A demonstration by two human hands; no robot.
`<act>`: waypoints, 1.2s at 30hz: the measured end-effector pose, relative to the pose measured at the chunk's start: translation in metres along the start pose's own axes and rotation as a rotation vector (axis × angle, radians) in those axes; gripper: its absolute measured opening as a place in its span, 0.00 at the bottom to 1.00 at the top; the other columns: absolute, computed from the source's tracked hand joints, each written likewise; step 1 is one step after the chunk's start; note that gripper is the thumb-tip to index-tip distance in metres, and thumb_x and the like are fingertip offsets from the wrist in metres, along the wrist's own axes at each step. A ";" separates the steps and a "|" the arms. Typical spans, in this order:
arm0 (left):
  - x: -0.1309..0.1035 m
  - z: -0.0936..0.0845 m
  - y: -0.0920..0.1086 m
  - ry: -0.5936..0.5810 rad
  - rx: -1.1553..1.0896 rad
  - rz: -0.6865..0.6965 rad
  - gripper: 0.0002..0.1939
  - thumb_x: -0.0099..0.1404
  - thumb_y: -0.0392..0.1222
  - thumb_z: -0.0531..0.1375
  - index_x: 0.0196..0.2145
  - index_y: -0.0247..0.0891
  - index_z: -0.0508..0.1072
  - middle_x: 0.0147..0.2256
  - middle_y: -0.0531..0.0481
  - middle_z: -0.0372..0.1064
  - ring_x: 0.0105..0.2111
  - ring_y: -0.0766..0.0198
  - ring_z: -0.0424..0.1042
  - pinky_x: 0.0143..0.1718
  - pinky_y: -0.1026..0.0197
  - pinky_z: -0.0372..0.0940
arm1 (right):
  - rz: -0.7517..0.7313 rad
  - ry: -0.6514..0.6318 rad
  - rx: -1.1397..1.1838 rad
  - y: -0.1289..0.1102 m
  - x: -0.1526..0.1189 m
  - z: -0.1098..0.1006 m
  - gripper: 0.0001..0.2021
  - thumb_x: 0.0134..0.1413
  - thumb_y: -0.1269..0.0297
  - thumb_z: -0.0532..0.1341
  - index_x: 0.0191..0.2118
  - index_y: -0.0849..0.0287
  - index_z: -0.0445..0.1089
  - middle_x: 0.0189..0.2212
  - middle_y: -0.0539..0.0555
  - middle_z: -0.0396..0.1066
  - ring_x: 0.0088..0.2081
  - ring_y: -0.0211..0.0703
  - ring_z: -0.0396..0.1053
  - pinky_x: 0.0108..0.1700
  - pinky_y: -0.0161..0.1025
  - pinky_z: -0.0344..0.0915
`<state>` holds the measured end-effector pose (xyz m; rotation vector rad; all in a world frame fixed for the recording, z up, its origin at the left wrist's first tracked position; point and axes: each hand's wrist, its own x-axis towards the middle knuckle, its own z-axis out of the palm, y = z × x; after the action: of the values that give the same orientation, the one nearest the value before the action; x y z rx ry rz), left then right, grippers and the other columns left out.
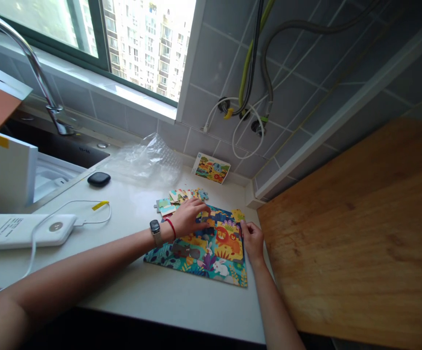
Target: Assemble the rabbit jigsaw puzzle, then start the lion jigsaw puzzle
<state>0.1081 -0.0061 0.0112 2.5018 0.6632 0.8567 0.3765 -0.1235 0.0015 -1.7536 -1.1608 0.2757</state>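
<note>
While the left hand point(192, 216) lies over the upper middle of a picture puzzle board point(192, 270), seen from the head camera, its fingers are bent and part-way open, with a gap between thumb and forefinger; whether a piece sits under those fingers, I cannot tell; a watch point(155, 230) and a red band point(170, 228) circle that wrist. The right hand point(253, 240) is at the board's right edge, fingers curled in and thumb laid toward the picture; whether it grips the rim or a piece there, I cannot tell. The board lies flat on the white counter point(130, 289); a lion section point(228, 240) shows between the hands, and a white rabbit point(220, 267) is printed near the lower edge; loose puzzle pieces point(167, 207) are heaped just beyond the left hand, by the board's far left corner.

Behind them a small illustrated box point(212, 170) leans near the tiled wall; crumpled bubble wrap point(148, 160) lies to its left; nearer the sink point(59, 141) are a black case point(99, 179) and a white power bank point(25, 231) with a white cable point(110, 216); a wooden panel point(352, 233) fills the right side.
</note>
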 end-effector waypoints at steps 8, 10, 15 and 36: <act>-0.012 -0.024 -0.018 -0.129 -0.144 0.107 0.20 0.78 0.55 0.54 0.51 0.38 0.76 0.48 0.41 0.76 0.50 0.53 0.75 0.56 0.51 0.69 | -0.004 -0.012 -0.033 -0.003 -0.001 0.001 0.31 0.54 0.29 0.60 0.19 0.53 0.61 0.17 0.48 0.61 0.23 0.41 0.59 0.30 0.39 0.58; -0.019 -0.033 -0.030 -0.065 -0.128 0.067 0.21 0.80 0.52 0.49 0.50 0.37 0.77 0.49 0.40 0.76 0.50 0.54 0.75 0.55 0.51 0.70 | -0.015 -0.003 -0.036 -0.001 -0.001 0.002 0.31 0.55 0.30 0.60 0.19 0.54 0.61 0.17 0.47 0.61 0.23 0.41 0.59 0.29 0.38 0.58; -0.037 -0.058 -0.071 0.035 -0.008 0.003 0.19 0.76 0.54 0.55 0.51 0.39 0.78 0.51 0.39 0.76 0.54 0.49 0.74 0.58 0.48 0.69 | -0.031 0.024 -0.035 0.006 0.002 0.005 0.33 0.52 0.28 0.60 0.18 0.54 0.61 0.16 0.47 0.61 0.23 0.40 0.59 0.28 0.38 0.58; -0.048 -0.047 -0.093 0.111 -0.063 -0.114 0.27 0.67 0.56 0.67 0.58 0.42 0.74 0.56 0.39 0.73 0.55 0.46 0.74 0.59 0.47 0.69 | -0.146 0.055 -0.024 -0.017 -0.004 0.006 0.29 0.58 0.36 0.62 0.20 0.56 0.63 0.17 0.46 0.60 0.21 0.38 0.59 0.26 0.36 0.58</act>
<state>0.0160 0.0519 -0.0243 2.3496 0.7951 0.9637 0.3612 -0.1224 0.0109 -1.6769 -1.2492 0.1258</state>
